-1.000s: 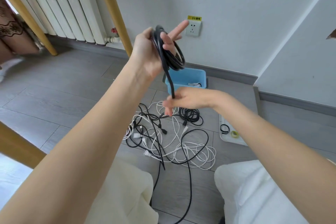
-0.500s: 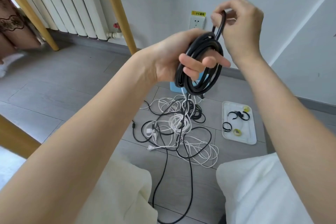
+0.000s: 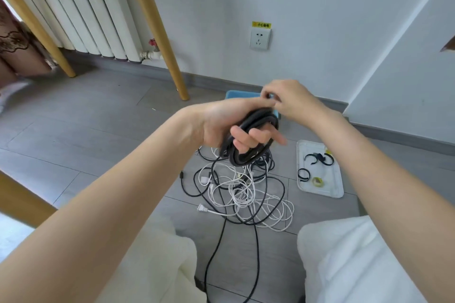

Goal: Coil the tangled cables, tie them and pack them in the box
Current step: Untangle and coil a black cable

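Hiding blue box — hands, black coil

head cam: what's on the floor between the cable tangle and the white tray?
Nothing: in the head view, bare grey floor separates the cable tangle from the white tray.

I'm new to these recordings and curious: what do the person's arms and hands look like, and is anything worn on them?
Both arms are bare from the frame's edge to the wrist, with no sleeves in view. The left hand and right hand show no gloves, rings, watch or bracelet. Only pale cream clothing over the legs appears below.
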